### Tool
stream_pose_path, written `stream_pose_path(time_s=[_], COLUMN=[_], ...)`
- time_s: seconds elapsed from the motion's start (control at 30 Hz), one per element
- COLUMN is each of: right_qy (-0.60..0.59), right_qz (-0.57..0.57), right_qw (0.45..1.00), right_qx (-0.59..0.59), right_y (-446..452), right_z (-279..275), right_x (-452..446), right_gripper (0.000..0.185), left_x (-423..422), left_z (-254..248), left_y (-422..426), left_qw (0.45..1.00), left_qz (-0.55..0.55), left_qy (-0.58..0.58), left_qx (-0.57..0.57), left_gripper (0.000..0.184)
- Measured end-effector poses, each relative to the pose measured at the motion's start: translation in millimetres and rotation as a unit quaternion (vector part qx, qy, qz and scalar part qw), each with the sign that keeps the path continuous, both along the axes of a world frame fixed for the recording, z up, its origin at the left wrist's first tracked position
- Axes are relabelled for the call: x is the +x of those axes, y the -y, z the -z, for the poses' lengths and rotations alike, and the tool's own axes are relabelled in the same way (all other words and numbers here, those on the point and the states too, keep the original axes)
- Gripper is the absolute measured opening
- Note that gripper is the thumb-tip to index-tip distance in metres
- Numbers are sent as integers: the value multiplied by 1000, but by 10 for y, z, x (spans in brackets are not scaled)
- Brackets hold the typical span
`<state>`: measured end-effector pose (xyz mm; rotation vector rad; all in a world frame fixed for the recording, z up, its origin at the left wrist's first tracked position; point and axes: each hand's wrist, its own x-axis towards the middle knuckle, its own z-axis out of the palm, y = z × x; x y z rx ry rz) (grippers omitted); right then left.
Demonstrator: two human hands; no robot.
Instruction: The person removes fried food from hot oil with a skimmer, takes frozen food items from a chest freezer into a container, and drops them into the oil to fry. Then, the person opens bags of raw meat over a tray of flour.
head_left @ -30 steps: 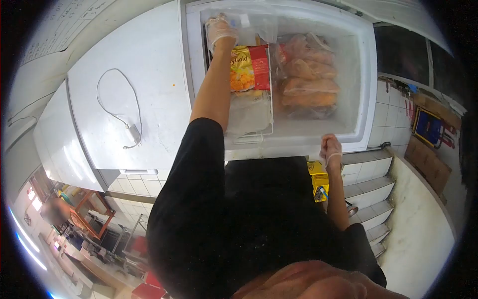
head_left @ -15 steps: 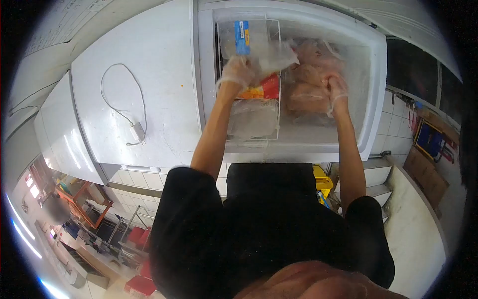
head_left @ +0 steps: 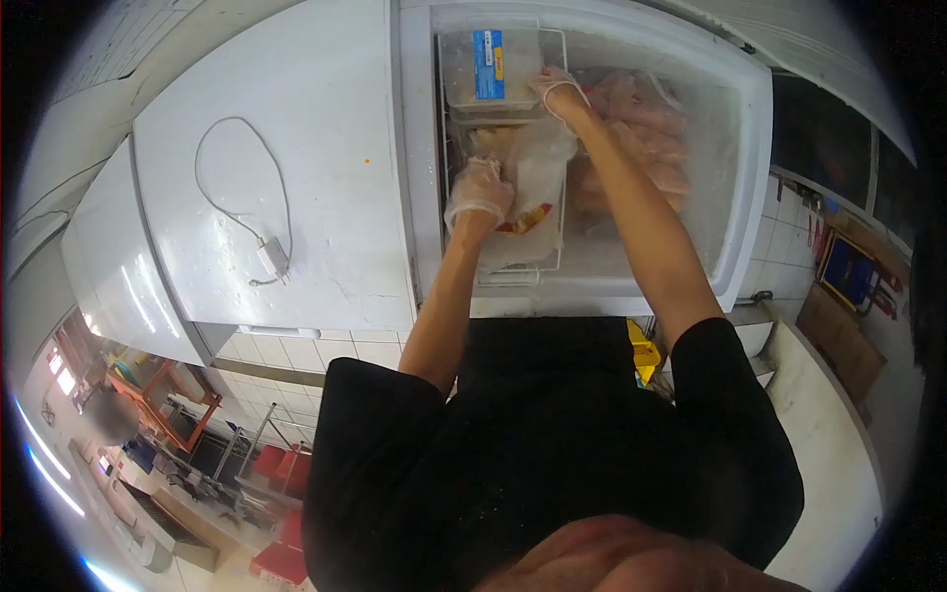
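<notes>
Both gloved hands are reaching into an open chest freezer (head_left: 592, 304), working over the wire basket (head_left: 523, 268) that is hanging along its left side. The left hand (head_left: 479, 191) is resting on a clear bag (head_left: 541, 158), its fingers drawn in against the film; whether they are actually pinching it, I cannot tell. That bag is spreading across the basket's middle and is largely covering a red and yellow packet (head_left: 528, 219). The right hand (head_left: 554, 85) is sitting at the right edge of a clear plastic container (head_left: 523, 69) with a blue label (head_left: 488, 64), fingers bent; the view is not showing whether they are gripping it or merely touching. The container is lying at the far end of the basket, and bagged food (head_left: 641, 138) is filling the floor of the freezer to the right, under the right forearm.

The loose film looks the likeliest troublemaker: lying so near the wires, it could be snagging on them and tearing if pulled. The gloves (thin and baggy, by the look of them) could be slipping on cold, smooth plastic. With the right hand on one edge only, an uneven tug could be tipping the container against the bag.
</notes>
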<state>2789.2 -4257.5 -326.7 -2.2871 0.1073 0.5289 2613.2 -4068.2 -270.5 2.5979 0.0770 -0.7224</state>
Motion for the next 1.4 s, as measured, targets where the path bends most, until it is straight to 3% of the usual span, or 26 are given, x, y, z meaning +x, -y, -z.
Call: stream_pose_path(time_s=[0.1, 0.23, 0.3, 0.37, 0.47, 0.57, 0.67, 0.77, 0.83, 0.9, 0.97, 1.07, 1.17, 1.23, 1.4], right_qy=[1, -62, -116, -183, -167, -111, -113, -231, -208, -233, -303, -276, -288, -321, -281], right_qz=[-8, 156, 219, 237, 181, 225, 234, 288, 302, 304, 294, 287, 292, 246, 269], right_qw=[990, 931, 913, 925, 950, 950, 944, 900, 904, 897, 874, 899, 890, 894, 909], right_qx=[137, 324, 324, 233, 190, 185, 201, 232, 220, 223, 242, 184, 201, 194, 150], right_y=[52, 211, 269, 162, 77, -164, -352, -379, -303, -297, -374, -377, -334, -213, -141], right_z=[394, 481, 154, -550, -455, -232, -283, -363, 129, 119, -504, -274, -54, 25, -607], right_x=[-60, -162, -290, -329, -325, -279, -231, -126, 43, 88, 90, 78, -15, -119, -512], right_gripper=[33, 32, 35, 36, 41, 41, 47, 57, 75, 90, 100, 85, 87, 87, 87], left_x=[-351, -889, -906, -829, -821, -827, -865, -881, -878, -884, -868, -864, -876, -855, -863], left_z=[128, -23, -95, -81, 90, 26, 127, 167, 207, 213, 159, 145, 261, 202, 250], left_y=[3, 115, 124, 171, 151, 168, 158, 161, 156, 157, 166, 170, 187, 197, 164], left_qw=[996, 992, 991, 990, 989, 995, 993, 990, 988, 987, 985, 987, 981, 983, 991], left_qz=[-55, -66, -86, -98, -69, -68, -56, -59, -49, -50, -58, -66, -54, -77, -74], left_qy=[-67, 75, 37, 43, 96, 42, 90, 103, 115, 128, 143, 116, 171, 134, 77], left_qx=[-31, -72, -99, -87, -87, -56, -56, -80, -85, -84, -76, -92, -68, -99, -83], left_gripper=[49, 45, 41, 41, 43, 44, 45, 45, 45, 43, 39, 38, 41, 39, 43])
